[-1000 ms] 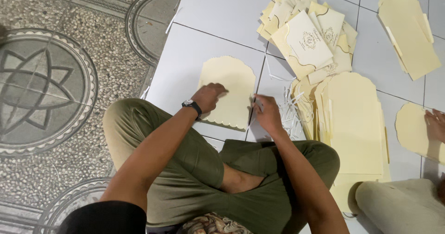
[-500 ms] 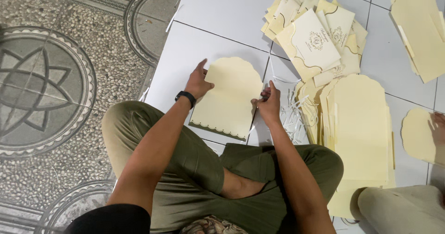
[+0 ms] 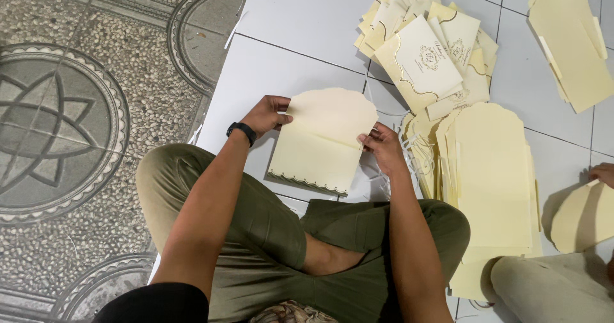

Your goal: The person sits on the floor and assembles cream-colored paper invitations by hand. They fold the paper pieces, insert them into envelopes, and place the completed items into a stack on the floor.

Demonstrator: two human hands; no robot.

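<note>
The person sits cross-legged, knees spread wide, with both bare forearms reaching forward over the lap. The left hand (image 3: 267,114) is raised slightly ahead of the left knee, wrist bent inward, fingers curled and thumb pressing toward them in a pinch. The right hand (image 3: 382,148) sits a little lower and nearer the body, palm turned inward, fingers bunched and gripping. The two hands stand apart, facing each other, elbows tucked close beside the thighs.

Probably a home floor: patterned pebble tiles (image 3: 64,131), white tiles (image 3: 307,16), cream card stacks (image 3: 492,169).
</note>
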